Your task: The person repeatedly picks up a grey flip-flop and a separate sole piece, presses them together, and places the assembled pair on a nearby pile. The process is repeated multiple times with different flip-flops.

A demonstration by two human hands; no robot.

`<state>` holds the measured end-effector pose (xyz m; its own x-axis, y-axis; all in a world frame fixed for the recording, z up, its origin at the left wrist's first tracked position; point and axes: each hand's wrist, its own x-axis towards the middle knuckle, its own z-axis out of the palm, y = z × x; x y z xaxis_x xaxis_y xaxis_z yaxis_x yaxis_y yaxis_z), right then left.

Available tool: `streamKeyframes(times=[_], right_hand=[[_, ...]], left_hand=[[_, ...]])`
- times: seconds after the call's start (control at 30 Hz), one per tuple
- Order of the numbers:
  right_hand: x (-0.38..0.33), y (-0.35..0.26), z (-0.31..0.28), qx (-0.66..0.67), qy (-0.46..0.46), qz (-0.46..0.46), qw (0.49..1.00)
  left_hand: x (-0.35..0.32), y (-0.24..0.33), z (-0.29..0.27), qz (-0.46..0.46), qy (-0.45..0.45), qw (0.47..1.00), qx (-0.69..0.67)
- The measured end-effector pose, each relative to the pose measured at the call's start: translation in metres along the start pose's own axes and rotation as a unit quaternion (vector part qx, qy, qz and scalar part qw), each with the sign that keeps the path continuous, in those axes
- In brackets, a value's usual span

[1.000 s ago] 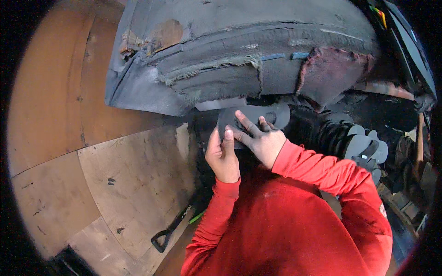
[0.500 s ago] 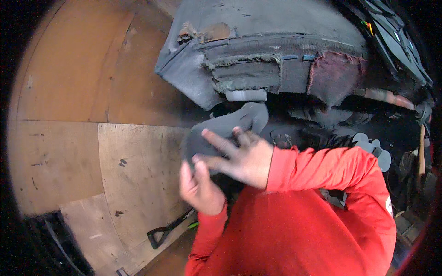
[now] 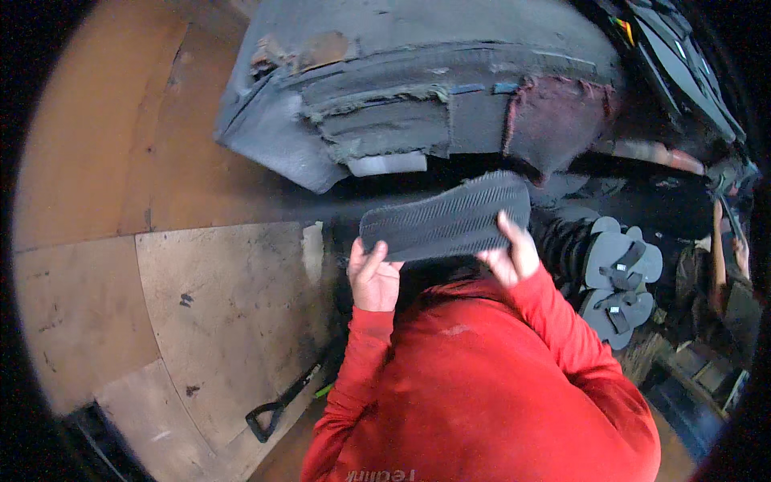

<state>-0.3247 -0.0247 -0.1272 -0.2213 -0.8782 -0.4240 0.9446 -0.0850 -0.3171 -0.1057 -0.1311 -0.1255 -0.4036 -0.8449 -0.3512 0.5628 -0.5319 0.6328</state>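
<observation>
A dark grey sandal sole [image 3: 446,221] is held up in front of me, its ridged tread facing me. My left hand [image 3: 373,277] is closed on its left end, with the thumb at the near edge. At the other end my right hand [image 3: 514,255] grips the near right edge, the thumb lying over the tread. The sole's underside, and the fingers behind it, are hidden.
Beyond the sole stands a dusty grey-covered bench [image 3: 418,40] with frayed cloth patches hanging from its front. Several grey sandals [image 3: 622,261] with black straps are piled to my right. A black D-shaped handle [image 3: 269,419] lies at lower left by the wooden panels [image 3: 217,297].
The sole has turned from its smooth face to its ridged tread and shifted right. My right hand has gone from lying spread over it to gripping its right end.
</observation>
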Motion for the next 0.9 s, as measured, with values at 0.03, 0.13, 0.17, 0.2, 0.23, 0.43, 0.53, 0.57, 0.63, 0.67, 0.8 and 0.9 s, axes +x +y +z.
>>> streamKeyframes(times=[0.03, 0.13, 0.17, 0.2, 0.23, 0.43, 0.53, 0.57, 0.63, 0.67, 0.8, 0.9], right_hand=[[0.021, 0.0, -0.013, -0.031, 0.041, -0.071, 0.996], [0.086, 0.02, -0.028, 0.012, 0.045, -0.075, 0.996], [0.102, 0.035, -0.026, 0.014, 0.064, -0.058, 0.996], [0.11, 0.052, -0.021, 0.042, 0.056, -0.013, 0.997], [0.111, 0.068, -0.014, 0.071, -0.027, 0.019, 0.997], [0.07, 0.108, 0.047, 0.093, -0.115, 0.1, 0.984], [0.055, 0.099, 0.06, 0.073, -0.11, 0.074, 0.989], [0.053, 0.095, 0.059, 0.016, -0.099, 0.045, 0.994], [0.053, 0.088, 0.05, -0.088, -0.122, -0.014, 0.988], [0.055, 0.082, 0.043, -0.143, -0.131, -0.045, 0.98], [0.061, 0.066, 0.011, -0.263, -0.11, -0.039, 0.958], [0.064, 0.056, 0.0, -0.17, -0.129, 0.042, 0.976]], left_hand=[[0.003, 0.001, 0.014, 0.003, -0.029, 0.999, 0.021], [0.014, 0.022, 0.053, 0.062, -0.041, 0.988, 0.133], [0.013, 0.034, 0.062, 0.088, -0.02, 0.979, 0.182], [0.008, 0.048, 0.069, 0.137, -0.005, 0.958, 0.253], [-0.003, 0.062, 0.073, 0.169, -0.001, 0.94, 0.297], [-0.106, 0.104, 0.027, 0.211, 0.121, 0.897, 0.37], [-0.139, 0.082, -0.023, 0.194, 0.14, 0.899, 0.367], [-0.144, 0.073, -0.038, 0.135, 0.183, 0.887, 0.403], [-0.129, 0.051, -0.059, 0.005, 0.212, 0.825, 0.525], [-0.12, 0.047, -0.062, 0.059, 0.137, 0.847, 0.51], [-0.012, 0.035, -0.03, 0.177, -0.089, 0.805, 0.558], [0.062, 0.02, 0.017, -0.06, -0.151, 0.924, 0.345]])
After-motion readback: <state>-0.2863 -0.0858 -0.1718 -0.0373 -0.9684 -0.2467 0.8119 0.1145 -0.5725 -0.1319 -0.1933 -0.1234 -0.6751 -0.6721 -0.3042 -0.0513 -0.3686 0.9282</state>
